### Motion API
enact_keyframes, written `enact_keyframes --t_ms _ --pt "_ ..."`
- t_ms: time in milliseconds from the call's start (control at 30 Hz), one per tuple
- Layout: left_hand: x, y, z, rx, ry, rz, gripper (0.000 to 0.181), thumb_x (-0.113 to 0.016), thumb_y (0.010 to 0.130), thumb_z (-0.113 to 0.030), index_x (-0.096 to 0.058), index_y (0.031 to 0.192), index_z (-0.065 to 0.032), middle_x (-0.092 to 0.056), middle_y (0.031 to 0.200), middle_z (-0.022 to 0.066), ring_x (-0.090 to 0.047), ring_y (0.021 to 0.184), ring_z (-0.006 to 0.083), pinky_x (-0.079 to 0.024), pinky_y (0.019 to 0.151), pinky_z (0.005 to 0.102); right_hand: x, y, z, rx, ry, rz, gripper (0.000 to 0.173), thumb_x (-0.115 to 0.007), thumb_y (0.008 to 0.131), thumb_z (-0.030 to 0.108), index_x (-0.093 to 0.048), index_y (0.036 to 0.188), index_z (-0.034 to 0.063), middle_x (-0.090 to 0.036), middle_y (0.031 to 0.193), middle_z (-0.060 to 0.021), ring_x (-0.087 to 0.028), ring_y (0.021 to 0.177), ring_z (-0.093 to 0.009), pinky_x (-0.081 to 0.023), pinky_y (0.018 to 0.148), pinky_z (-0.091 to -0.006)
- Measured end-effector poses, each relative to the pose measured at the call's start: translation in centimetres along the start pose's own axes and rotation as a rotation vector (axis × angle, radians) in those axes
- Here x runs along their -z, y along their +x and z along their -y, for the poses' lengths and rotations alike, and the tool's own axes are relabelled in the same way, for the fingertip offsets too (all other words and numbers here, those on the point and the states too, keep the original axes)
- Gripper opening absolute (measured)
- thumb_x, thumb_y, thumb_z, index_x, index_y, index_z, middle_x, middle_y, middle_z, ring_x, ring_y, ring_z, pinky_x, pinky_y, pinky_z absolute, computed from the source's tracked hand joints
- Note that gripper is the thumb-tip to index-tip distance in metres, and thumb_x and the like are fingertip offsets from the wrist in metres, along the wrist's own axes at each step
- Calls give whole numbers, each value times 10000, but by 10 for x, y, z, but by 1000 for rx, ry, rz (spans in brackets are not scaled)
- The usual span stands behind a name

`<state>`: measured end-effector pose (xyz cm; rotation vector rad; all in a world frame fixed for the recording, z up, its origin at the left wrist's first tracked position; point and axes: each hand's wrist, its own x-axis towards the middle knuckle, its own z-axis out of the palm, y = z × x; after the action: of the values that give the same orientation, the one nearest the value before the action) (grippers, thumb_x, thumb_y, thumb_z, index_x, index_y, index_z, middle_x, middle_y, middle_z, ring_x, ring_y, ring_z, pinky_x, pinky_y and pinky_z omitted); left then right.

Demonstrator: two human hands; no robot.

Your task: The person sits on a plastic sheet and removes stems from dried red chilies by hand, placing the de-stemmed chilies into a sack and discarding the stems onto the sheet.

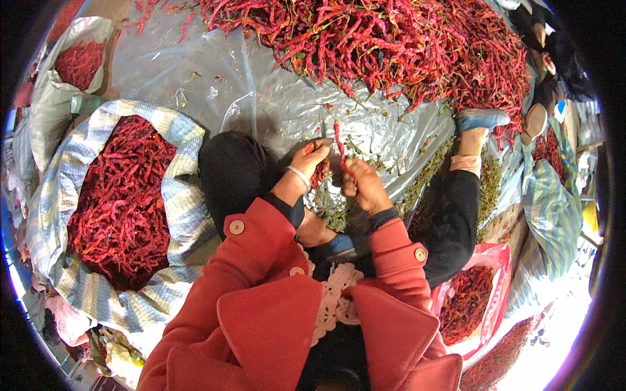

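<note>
My left hand (pixel 307 166), with a white bangle at the wrist, is closed around several dried red chilli peppers (pixel 320 173). To its right, my right hand (pixel 366 184) grips the lower end of a single long red chilli (pixel 339 144), which points away from me with its stem end up. Below both hands, green chilli stems (pixel 337 215) lie scattered on a clear plastic sheet (pixel 288 93). A large heap of red chillies (pixel 371 44) covers the far part of the sheet.
A blue-and-white striped woven sack (pixel 188 190) of red chillies stands open at my left. Behind it is a pale sack (pixel 49 112) of chillies. A red plastic bag (pixel 499 273) with chillies sits at right, near a striped sack (pixel 552 210). Other people's feet (pixel 536 119) show at far right.
</note>
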<state>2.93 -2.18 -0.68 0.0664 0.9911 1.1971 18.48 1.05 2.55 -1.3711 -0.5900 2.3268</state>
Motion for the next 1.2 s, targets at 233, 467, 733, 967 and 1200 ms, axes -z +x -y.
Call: enact_keyframes --t_ms 233,467,733,967,1200 --pt "-5 -15 -13 -49 -8 185 147 -526 822 -177 -560 906 -62 -586 709 18 -510 502 96 -410 443 224 -15 -37 -22 125 -147 -100 182 -479 859 223 -496 748 79 -486 593 22 -410 459 -73 -342 438 -199" --pt "-15 -28 -13 34 197 234 115 -544 784 -160 -564 810 -50 -587 690 37 -491 482 85 -374 425 209 -22 -21 27 384 -459 -1 113 -518 822 108 -545 883 17 -508 658 11 -447 567 -75 -374 545 -200" --pt "1 -15 2 178 197 145 77 -556 757 -84 -570 797 -20 -583 687 73 -559 589 161 -455 545 273 -21 13 18 881 -1257 -618 162 -600 726 185 -542 716 34 -539 723 -155 -532 661 -333 -426 577 -390" --pt "-3 -7 0 106 -57 93 69 -558 753 -53 -493 779 -57 -550 675 49 -549 612 166 -448 584 280 -18 70 92 814 -1508 -622 316 -563 756 348 -505 756 38 -571 716 -176 -568 673 -345 -434 591 -436" --pt "5 -1 -2 46 10 -46 91 -580 750 -42 -533 827 -56 -542 667 39 -545 556 164 -464 517 299 12 87 64 582 -1302 -328 206 -568 756 228 -562 868 55 -565 786 -152 -540 759 -288 -425 681 -374"
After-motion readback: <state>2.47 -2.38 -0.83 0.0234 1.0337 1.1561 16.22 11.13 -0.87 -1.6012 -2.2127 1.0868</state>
